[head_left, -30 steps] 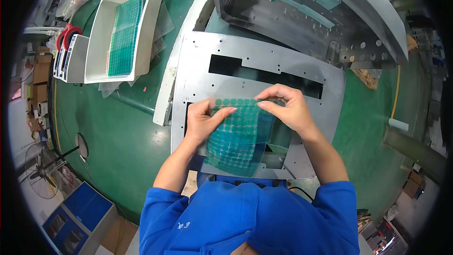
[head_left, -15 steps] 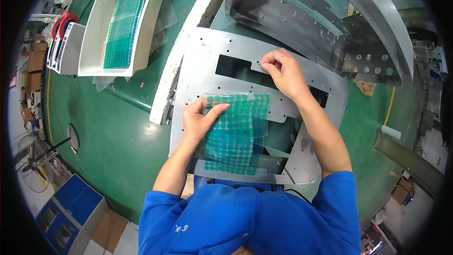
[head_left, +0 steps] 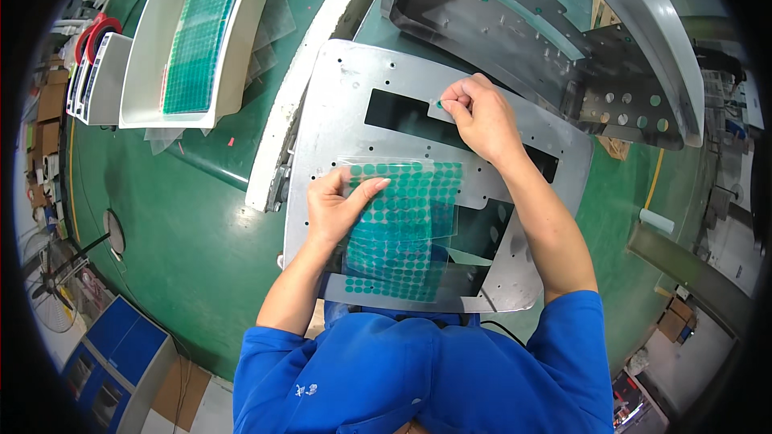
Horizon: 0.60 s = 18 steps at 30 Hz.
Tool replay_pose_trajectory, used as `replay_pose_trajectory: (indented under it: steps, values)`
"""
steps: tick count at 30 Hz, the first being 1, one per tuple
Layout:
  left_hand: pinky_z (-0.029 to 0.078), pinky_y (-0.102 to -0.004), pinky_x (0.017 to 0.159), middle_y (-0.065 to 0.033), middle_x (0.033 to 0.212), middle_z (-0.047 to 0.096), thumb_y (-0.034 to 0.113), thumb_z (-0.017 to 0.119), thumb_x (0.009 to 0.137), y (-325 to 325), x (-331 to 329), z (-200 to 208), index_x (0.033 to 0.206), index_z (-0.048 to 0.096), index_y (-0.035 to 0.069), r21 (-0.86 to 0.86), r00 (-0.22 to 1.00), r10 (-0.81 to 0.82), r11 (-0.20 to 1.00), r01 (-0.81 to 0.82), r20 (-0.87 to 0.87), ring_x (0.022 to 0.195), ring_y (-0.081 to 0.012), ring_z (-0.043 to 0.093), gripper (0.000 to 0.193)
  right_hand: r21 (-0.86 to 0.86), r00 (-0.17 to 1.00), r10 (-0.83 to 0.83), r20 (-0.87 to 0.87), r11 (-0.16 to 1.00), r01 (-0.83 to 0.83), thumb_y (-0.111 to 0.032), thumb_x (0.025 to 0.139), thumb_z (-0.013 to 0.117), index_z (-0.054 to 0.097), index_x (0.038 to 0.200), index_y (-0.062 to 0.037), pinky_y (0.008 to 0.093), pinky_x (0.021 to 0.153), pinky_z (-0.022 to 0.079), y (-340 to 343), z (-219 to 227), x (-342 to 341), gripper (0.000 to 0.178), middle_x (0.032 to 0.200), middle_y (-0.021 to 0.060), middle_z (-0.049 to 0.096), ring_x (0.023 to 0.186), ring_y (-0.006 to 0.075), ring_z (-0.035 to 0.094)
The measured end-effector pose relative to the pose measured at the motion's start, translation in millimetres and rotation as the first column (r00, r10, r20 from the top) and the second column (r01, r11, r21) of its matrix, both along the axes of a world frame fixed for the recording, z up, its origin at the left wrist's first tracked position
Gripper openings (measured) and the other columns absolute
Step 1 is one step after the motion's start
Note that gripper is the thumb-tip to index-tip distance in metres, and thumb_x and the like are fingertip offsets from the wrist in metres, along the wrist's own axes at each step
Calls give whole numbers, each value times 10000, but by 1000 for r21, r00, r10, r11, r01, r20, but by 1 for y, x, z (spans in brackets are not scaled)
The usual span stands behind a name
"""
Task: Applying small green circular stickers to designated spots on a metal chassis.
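right hand (head_left: 486, 119), moved forward, pinches a green dot (head_left: 440, 104); left hand (head_left: 334, 207) grips dotted sheets (head_left: 406, 202); bin (head_left: 234, 72) holds more.

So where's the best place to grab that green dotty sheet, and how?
Pinch the green dotted sheet near its upper-left corner, coming from the left, thumb on top, as the left hand does. It looks thin and bendy, so an edge seems easiest, leaving most of it uncovered.
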State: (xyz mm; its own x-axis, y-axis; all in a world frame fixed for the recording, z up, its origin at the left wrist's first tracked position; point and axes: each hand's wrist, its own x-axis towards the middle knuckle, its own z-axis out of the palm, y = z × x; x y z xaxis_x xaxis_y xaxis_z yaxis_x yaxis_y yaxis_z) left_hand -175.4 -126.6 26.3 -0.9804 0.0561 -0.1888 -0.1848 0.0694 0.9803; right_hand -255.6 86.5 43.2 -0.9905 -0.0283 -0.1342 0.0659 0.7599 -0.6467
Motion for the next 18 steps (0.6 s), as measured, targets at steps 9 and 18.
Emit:
replay_pose_trajectory:
  steps: [9, 18]
  values:
    - [421, -185, 522, -21, 656, 624, 70, 706, 690, -1, 1, 0, 739, 635, 6, -5, 1000, 3, 1000, -3, 16, 580, -41, 532, 108, -30, 1000, -21, 0, 999, 21, -115, 697, 613, 596, 732, -97, 322, 606, 416, 0, -3, 0, 42, 711, 39, 533, 686, 195, 528]
    - [416, -182, 514, -27, 655, 626, 63, 706, 685, -5, 7, 17, 749, 636, -2, -37, 997, -39, 999, 37, -65, 580, -43, 535, 115, -42, 984, -90, 151, 994, 98, -173, 639, 683, 574, 750, -103, 297, 530, 385, 4, 6, -12, 171, 602, 4, 504, 570, 146, 498]
